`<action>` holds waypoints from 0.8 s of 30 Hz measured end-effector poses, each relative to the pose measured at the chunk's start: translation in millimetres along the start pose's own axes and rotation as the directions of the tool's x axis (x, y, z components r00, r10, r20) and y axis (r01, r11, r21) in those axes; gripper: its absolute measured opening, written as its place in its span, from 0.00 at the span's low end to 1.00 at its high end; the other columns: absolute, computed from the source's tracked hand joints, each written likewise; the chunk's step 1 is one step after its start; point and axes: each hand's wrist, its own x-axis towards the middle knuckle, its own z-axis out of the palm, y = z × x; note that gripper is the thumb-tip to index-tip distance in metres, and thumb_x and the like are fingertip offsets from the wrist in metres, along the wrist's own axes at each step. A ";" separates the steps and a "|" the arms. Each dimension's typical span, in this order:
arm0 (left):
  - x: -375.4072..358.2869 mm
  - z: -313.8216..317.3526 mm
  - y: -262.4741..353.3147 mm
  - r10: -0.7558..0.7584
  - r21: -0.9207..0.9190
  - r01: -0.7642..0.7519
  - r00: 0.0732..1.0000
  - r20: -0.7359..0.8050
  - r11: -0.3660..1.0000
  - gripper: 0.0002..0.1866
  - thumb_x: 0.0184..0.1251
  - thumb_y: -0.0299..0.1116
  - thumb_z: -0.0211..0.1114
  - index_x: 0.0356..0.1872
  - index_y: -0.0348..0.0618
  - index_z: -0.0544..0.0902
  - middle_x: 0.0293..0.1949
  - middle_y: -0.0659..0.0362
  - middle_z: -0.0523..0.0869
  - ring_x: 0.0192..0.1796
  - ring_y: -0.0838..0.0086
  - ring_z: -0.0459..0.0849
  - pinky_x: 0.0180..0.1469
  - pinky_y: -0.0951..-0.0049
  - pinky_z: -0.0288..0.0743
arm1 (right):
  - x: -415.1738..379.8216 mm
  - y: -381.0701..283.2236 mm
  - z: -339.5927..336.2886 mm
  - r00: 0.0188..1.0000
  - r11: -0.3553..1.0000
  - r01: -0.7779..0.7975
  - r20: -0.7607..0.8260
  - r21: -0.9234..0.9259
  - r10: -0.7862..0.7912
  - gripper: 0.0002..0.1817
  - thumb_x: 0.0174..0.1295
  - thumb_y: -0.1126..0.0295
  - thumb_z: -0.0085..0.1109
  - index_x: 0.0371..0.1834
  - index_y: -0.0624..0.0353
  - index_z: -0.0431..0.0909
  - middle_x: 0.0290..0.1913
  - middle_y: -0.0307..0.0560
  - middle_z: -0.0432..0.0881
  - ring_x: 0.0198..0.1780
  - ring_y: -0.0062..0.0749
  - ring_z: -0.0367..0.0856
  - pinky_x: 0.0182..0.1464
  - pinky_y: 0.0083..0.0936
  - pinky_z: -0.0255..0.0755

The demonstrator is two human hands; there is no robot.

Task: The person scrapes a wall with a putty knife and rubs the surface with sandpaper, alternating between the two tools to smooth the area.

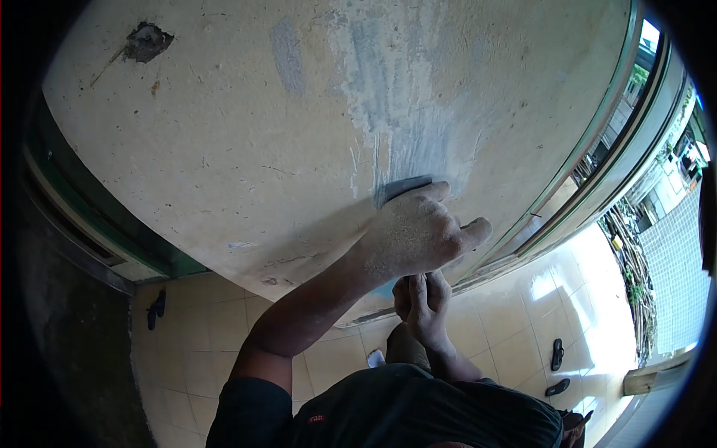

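Note:
My left hand [418,231], coated in pale dust, presses a dark grey piece of sandpaper [405,187] flat to the cream wall [246,127]. Its fingers are bent over the sheet and the thumb sticks out to the right. Directly above runs a whitish-grey streaked patch [392,89] with vertical scrape marks. Lower down, near my body, my right hand [426,299] is closed with the fingers curled in. Whatever it may hold is hidden. A small blue patch [385,290] shows just left of it; what it is I cannot make out.
A broken hole [149,41] marks the wall at upper left. Green-framed openings [179,261] border it left and right. Dark sandals [557,355] lie on the tiled floor [515,321] at the right, another pair [156,309] at the left. Piled sticks [631,269] stand outside.

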 end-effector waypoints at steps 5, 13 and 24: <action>-3.4 -7.1 8.8 -0.058 -0.070 0.058 0.998 -0.001 0.996 0.16 0.52 0.35 0.67 0.43 0.48 0.77 0.08 0.65 0.67 0.11 0.77 0.67 0.42 0.66 0.75 | -10.7 -6.0 1.2 0.999 0.999 -0.018 0.029 0.043 0.017 0.12 0.72 0.66 0.40 0.40 0.65 0.67 0.18 0.37 0.65 0.14 0.14 0.59 0.14 0.13 0.53; 16.4 -37.4 0.1 0.020 -0.032 -0.021 1.000 -0.010 0.999 0.11 0.55 0.30 0.64 0.38 0.43 0.74 0.07 0.64 0.70 0.11 0.81 0.73 0.51 0.62 0.76 | 3.3 -30.4 11.1 0.999 0.999 0.037 0.039 0.006 -0.038 0.13 0.71 0.65 0.40 0.45 0.66 0.67 0.20 0.38 0.67 0.14 0.15 0.59 0.14 0.13 0.53; 10.4 -29.7 -4.4 -0.014 -0.016 0.014 1.000 0.006 1.000 0.12 0.51 0.33 0.67 0.37 0.48 0.77 0.08 0.64 0.70 0.13 0.77 0.73 0.45 0.62 0.78 | 9.8 -8.4 13.7 0.997 0.996 0.080 0.018 -0.029 -0.079 0.12 0.72 0.65 0.40 0.39 0.64 0.67 0.17 0.36 0.64 0.13 0.15 0.59 0.14 0.13 0.51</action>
